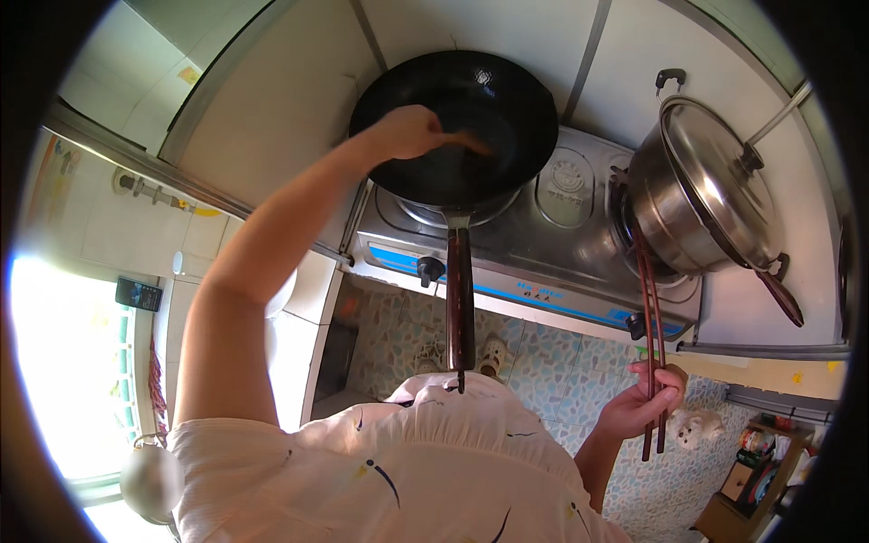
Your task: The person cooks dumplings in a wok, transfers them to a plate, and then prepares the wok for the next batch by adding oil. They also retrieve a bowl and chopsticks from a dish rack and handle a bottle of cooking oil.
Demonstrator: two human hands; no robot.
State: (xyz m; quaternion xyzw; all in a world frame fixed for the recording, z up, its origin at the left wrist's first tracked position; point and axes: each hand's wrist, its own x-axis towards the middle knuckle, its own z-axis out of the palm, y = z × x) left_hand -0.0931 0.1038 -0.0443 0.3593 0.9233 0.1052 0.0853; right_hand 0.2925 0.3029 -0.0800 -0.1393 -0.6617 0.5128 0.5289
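Observation:
My left hand (411,132) reaches over the black wok (519,102), its fingers closed on a small orange-brown piece (470,142). Motion blurs that piece, so its kind is unclear, as is whether it touches the wok's inner surface. The wok rests on the left burner of a steel two-burner gas stove (529,237), and its dark handle (460,298) points towards my body. Off to the right, my right hand (645,400) grips a pair of long reddish-brown chopsticks (650,326). They slant up, and their far ends lie in front of the steel pot (669,210).
A steel lid (723,183) sits on the pot over the right burner. Another dark handle (781,298) sticks out beside it. Black knobs (430,270) line the stove front. A white dog (692,427) is on the tiled floor near a shelf (747,475). A phone (138,294) stands by the bright window.

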